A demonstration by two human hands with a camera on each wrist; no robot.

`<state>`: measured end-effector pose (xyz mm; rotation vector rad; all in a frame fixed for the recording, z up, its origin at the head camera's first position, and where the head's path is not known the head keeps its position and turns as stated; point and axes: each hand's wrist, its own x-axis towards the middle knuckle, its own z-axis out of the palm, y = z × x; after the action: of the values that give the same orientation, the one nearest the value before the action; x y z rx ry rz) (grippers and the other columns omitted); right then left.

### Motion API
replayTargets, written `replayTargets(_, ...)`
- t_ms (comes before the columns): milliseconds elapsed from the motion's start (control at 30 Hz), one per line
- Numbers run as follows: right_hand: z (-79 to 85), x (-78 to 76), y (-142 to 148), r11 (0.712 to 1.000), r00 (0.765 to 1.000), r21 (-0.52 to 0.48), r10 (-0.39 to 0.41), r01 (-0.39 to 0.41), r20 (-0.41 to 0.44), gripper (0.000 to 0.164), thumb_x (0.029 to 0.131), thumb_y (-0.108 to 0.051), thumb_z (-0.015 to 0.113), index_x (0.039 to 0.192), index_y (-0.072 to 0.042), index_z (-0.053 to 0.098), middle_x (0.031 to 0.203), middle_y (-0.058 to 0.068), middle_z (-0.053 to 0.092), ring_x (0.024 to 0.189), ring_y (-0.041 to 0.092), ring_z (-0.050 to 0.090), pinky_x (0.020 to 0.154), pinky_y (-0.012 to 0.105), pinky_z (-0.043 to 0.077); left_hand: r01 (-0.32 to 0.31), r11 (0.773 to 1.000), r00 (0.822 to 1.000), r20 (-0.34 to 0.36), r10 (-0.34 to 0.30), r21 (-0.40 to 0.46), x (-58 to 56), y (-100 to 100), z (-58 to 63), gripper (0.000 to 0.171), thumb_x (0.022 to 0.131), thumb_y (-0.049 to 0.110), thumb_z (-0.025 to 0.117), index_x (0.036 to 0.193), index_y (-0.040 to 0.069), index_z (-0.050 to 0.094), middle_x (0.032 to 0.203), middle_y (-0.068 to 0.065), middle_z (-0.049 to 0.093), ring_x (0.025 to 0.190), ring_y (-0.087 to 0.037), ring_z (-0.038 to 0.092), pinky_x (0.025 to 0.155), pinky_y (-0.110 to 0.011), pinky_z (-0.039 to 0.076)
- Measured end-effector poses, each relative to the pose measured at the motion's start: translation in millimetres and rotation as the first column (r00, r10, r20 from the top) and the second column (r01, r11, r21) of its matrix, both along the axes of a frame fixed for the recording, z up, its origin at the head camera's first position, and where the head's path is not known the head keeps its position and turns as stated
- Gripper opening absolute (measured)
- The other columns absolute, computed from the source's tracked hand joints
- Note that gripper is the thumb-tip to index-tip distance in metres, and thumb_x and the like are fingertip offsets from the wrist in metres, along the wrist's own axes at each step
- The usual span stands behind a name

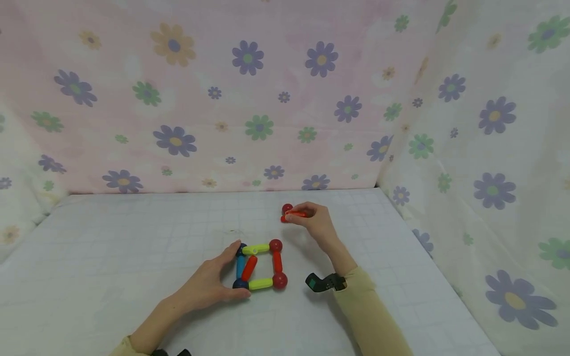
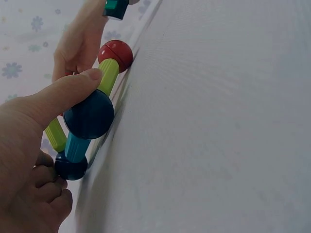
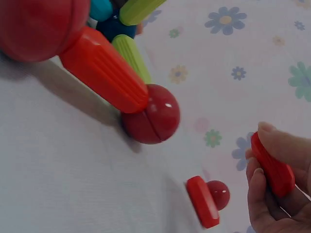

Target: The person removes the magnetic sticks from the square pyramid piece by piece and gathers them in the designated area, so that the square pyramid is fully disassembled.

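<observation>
A square (image 1: 260, 284) of magnetic building sticks and balls lies on the white surface, with two dark blue balls on its left and two red balls on its right. A red stick (image 1: 249, 268) rises from the near blue ball. In the right wrist view, a yellow-green stick (image 3: 141, 9) stands up from the far one. My left hand (image 1: 209, 282) grips the square's left side, thumb on the near blue ball (image 2: 89, 115), fingers at the far one (image 2: 71, 166). Farther back, my right hand (image 1: 313, 222) pinches a loose red stick (image 3: 273, 167) above the surface.
Another red stick (image 3: 203, 201) lies beside a loose red ball (image 3: 219, 194) near the back, just below my right hand. Flower-patterned cloth (image 1: 267, 99) hangs behind the white surface (image 1: 111, 247) and along its right side.
</observation>
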<state>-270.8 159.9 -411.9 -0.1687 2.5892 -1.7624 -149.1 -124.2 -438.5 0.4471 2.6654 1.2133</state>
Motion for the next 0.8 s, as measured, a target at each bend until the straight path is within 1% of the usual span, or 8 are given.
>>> replayTargets(67, -6.1, -1.5, 0.0, 0.999, 0.999, -0.002, -0.042, 0.042, 0.007, 0.029, 0.082, -0.029, 0.083, 0.106, -0.015, 0.075, 0.111, 0.002, 0.07, 0.105, 0.022, 0.058, 0.091, 0.034, 0.05, 0.001, 1.0, 1.0, -0.003, -0.001, -0.001, 0.0, 0.8, 0.1, 0.112, 0.072, 0.055, 0.085, 0.16, 0.019, 0.026, 0.163, -0.004, 0.033, 0.149, -0.03, 0.032, 0.116, -0.057, 0.034)
replayTargets(167, -14.6, -4.0, 1.4, 0.998, 0.998, -0.007, -0.066, 0.066, 0.014, 0.028, 0.084, -0.023, 0.081, 0.11, -0.013, 0.076, 0.115, 0.004, 0.07, 0.107, 0.022, 0.057, 0.091, 0.032, 0.051, -0.001, 1.0, 1.0, -0.004, 0.001, -0.008, 0.3, 1.4, 1.0, 0.112, 0.071, 0.055, 0.085, 0.16, 0.019, 0.026, 0.162, -0.004, 0.033, 0.149, -0.031, 0.032, 0.115, -0.057, 0.034)
replayTargets(267, -18.7, -5.1, 3.4, 0.998, 0.998, -0.004, -0.064, 0.064, 0.005, 0.027, 0.088, -0.018, 0.077, 0.114, -0.013, 0.075, 0.119, 0.006, 0.069, 0.109, 0.024, 0.056, 0.093, 0.033, 0.05, -0.003, 1.0, 1.0, -0.002, 0.003, -0.014, 0.8, 1.0, 2.7, 0.112, 0.071, 0.054, 0.086, 0.159, 0.018, 0.026, 0.162, -0.004, 0.033, 0.149, -0.031, 0.033, 0.115, -0.056, 0.034)
replayTargets(367, -19.7, -5.8, 5.8, 0.998, 0.998, -0.007, -0.058, 0.058, 0.005, 0.027, 0.09, -0.015, 0.074, 0.117, -0.013, 0.074, 0.124, 0.007, 0.067, 0.113, 0.025, 0.055, 0.097, 0.037, 0.05, -0.004, 1.0, 1.0, -0.002, 0.004, -0.018, 1.2, 0.5, 4.0, 0.112, 0.071, 0.054, 0.086, 0.159, 0.018, 0.027, 0.162, -0.004, 0.034, 0.149, -0.031, 0.033, 0.115, -0.056, 0.034)
replayTargets(500, -19.6, -6.6, 9.0, 0.998, 0.997, -0.01, -0.067, 0.067, 0.03, 0.028, 0.091, -0.014, 0.072, 0.119, -0.012, 0.073, 0.129, 0.007, 0.064, 0.117, 0.024, 0.054, 0.101, 0.039, 0.05, -0.002, 1.0, 1.0, -0.001, 0.002, -0.023, 1.2, 0.2, 4.7, 0.112, 0.071, 0.055, 0.085, 0.159, 0.018, 0.027, 0.162, -0.004, 0.033, 0.149, -0.03, 0.033, 0.115, -0.056, 0.034)
replayTargets(633, -19.2, -7.1, 11.6, 0.997, 0.997, -0.02, -0.074, 0.074, 0.037, 0.031, 0.09, -0.017, 0.075, 0.119, -0.009, 0.072, 0.123, 0.008, 0.067, 0.11, 0.025, 0.059, 0.095, 0.036, 0.052, -0.002, 1.0, 1.0, -0.001, 0.002, -0.028, 0.8, 0.2, 4.8, 0.112, 0.071, 0.055, 0.085, 0.159, 0.018, 0.027, 0.162, -0.004, 0.034, 0.148, -0.03, 0.033, 0.115, -0.056, 0.035)
replayTargets(733, -19.5, -7.4, 12.9, 0.997, 0.996, -0.021, -0.079, 0.08, 0.028, 0.03, 0.087, -0.02, 0.079, 0.114, -0.008, 0.073, 0.113, 0.009, 0.07, 0.102, 0.024, 0.062, 0.09, 0.033, 0.052, 0.001, 1.0, 1.0, -0.001, -0.001, -0.029, 0.5, 0.0, 4.4, 0.112, 0.071, 0.055, 0.085, 0.159, 0.017, 0.027, 0.162, -0.004, 0.034, 0.148, -0.03, 0.034, 0.115, -0.056, 0.035)
replayTargets(800, -20.5, -7.9, 13.7, 0.997, 0.996, -0.013, -0.081, 0.082, 0.025, 0.029, 0.086, -0.022, 0.08, 0.11, -0.01, 0.074, 0.109, 0.008, 0.071, 0.1, 0.023, 0.063, 0.088, 0.031, 0.051, 0.003, 1.0, 1.0, -0.002, -0.003, -0.03, 0.2, -0.1, 3.8, 0.112, 0.072, 0.055, 0.085, 0.159, 0.017, 0.027, 0.162, -0.004, 0.034, 0.148, -0.03, 0.034, 0.115, -0.056, 0.035)
